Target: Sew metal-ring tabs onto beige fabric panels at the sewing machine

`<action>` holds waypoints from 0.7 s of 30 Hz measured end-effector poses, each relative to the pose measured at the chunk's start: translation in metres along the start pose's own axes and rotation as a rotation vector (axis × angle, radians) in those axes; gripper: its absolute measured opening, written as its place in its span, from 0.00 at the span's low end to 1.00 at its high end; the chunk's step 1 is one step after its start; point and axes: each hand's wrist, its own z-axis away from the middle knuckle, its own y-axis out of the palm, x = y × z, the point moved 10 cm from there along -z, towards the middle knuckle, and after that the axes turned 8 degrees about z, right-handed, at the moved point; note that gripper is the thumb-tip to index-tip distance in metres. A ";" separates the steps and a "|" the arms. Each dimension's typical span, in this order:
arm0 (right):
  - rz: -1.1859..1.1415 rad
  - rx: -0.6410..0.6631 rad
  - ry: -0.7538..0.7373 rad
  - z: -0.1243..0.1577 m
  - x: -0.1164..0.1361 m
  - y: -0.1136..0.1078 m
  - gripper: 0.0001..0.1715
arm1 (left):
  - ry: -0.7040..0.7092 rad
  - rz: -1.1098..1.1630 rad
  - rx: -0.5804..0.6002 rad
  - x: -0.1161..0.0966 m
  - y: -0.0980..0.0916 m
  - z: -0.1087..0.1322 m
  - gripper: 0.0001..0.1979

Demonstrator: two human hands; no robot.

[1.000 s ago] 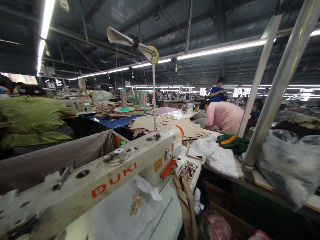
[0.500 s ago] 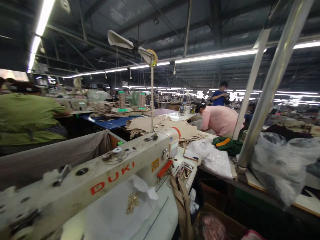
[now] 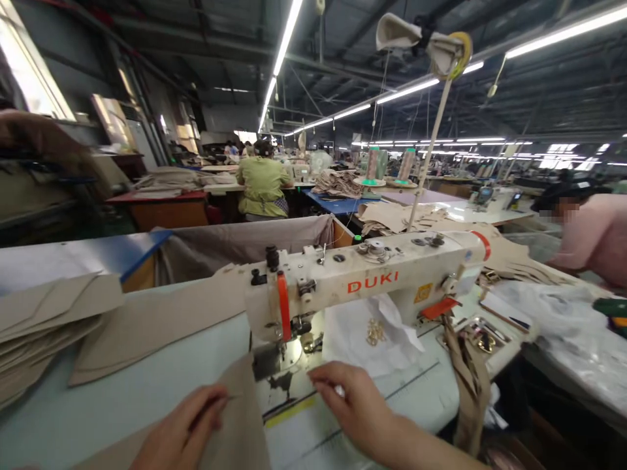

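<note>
A white DUKI sewing machine [image 3: 372, 281] stands on a pale table [image 3: 122, 398] before me. A tan fabric piece [image 3: 240, 424] lies under its needle area. My left hand [image 3: 183, 431] pinches the left edge of this fabric, fingers closed on it. My right hand [image 3: 350, 398] rests just right of the needle plate, fingers curled with the tips on the table by the fabric; whether it holds anything is hidden.
A stack of tan cut pieces [image 3: 44, 326] lies at the left, a longer tan panel [image 3: 157, 326] behind the machine. White plastic with gold metal parts [image 3: 375, 331] sits under the machine arm. A person in pink [image 3: 595, 238] bends at the right; another in green [image 3: 262, 186] sits ahead.
The view has swung left and down from the hall to the machine's needle end. Both my hands and the tan fabric have come into view.
</note>
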 end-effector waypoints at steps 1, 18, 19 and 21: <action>0.068 -0.019 -0.028 -0.004 -0.005 -0.015 0.14 | -0.024 0.019 0.016 -0.002 0.002 -0.004 0.13; 0.824 0.174 0.352 -0.019 -0.105 -0.065 0.29 | -0.174 0.058 0.180 -0.003 0.034 -0.034 0.19; 0.825 0.177 0.352 -0.020 -0.106 -0.064 0.28 | -0.175 0.065 0.188 -0.004 0.035 -0.034 0.19; 0.820 0.175 0.339 -0.021 -0.106 -0.059 0.26 | -0.177 0.079 0.201 -0.008 0.036 -0.034 0.19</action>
